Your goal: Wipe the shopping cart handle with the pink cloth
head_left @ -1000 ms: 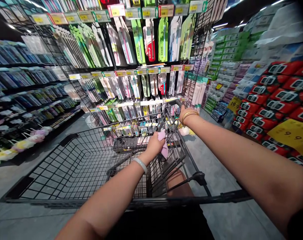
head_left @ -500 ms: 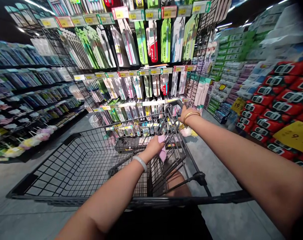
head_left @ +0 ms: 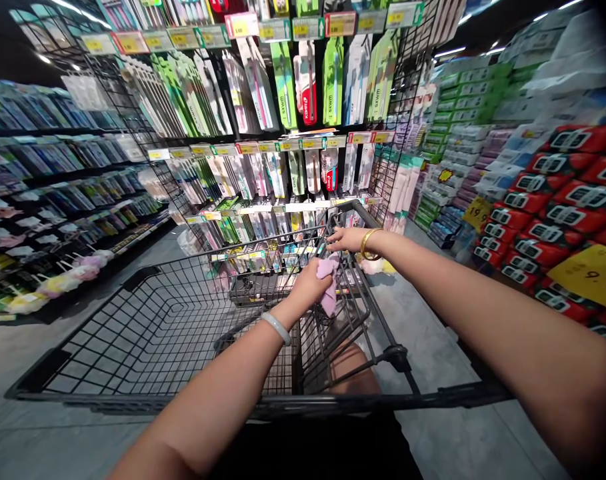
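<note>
One wire display rack (head_left: pixel 270 146) of packaged toothbrushes stands beyond the workspace. Between the rack and my viewpoint is a black mesh shopping cart (head_left: pixel 333 402), its corner bar (head_left: pixel 365 213) at the far right of the basket. Right hand (head_left: pixel 350 239): half a second ago I had it on this bar; it now sits inward of it, fingers spread and extended, grasping nothing. Contact with the wires below cannot be confirmed. Left hand (head_left: pixel 310 283): fingers closed on a pink cloth (head_left: pixel 329 305), at the folding wire frame; the cloth is slightly higher than before. Judgement: the right hand no longer steadies the cart, and the left alone carries the cloth. Smallest items: a gold bracelet (head_left: pixel 367 244), right wrist; a pale bangle (head_left: pixel 277 328), left wrist.
</note>
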Tool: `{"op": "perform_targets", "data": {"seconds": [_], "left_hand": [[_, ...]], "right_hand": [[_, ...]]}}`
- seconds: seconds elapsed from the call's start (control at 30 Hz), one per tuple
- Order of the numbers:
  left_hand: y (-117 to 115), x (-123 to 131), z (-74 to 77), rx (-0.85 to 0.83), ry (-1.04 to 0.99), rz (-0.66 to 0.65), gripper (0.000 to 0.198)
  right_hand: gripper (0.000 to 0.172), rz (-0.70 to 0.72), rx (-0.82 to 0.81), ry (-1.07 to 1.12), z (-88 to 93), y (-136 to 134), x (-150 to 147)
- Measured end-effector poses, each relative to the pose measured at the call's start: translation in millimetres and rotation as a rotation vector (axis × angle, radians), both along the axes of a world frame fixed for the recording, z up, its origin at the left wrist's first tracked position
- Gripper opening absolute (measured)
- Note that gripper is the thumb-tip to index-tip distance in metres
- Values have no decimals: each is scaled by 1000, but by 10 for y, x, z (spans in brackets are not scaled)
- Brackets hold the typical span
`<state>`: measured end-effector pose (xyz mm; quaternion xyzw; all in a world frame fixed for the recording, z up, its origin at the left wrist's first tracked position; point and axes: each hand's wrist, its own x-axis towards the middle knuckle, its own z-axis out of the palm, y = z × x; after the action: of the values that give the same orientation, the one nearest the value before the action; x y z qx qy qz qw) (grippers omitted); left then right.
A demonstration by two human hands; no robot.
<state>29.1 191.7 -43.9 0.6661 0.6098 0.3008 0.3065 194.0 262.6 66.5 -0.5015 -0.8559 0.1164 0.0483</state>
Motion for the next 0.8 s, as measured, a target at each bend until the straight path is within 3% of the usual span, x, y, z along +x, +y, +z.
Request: {"op": "perform_targets", "data": {"seconds": [0.1,0.17,0.4,0.63,0.7,0.8], "left_hand": [[37,-141,-123,-118,52,22,24],[34,-154,-128,-126,49,21,24],[-84,127,171,77,-31,-68,28],[-20,-108,-142,-149,78,48,29],[-10,-107,-140,-171,84,47,30],[-7,-5,-16,-90,48,25,28]], "right_hand": [[36,-43,32,-26,-15,-25,-54],[37,-52,79,-22,-28,-51,-83],[32,-51,132,1,-51,-88,-91],[32,-66,118,-18,-23,-101,-119],[33,-64,117,-22,-19,-104,-125],[33,-58,112,-27,-18,-101,-122]]}}
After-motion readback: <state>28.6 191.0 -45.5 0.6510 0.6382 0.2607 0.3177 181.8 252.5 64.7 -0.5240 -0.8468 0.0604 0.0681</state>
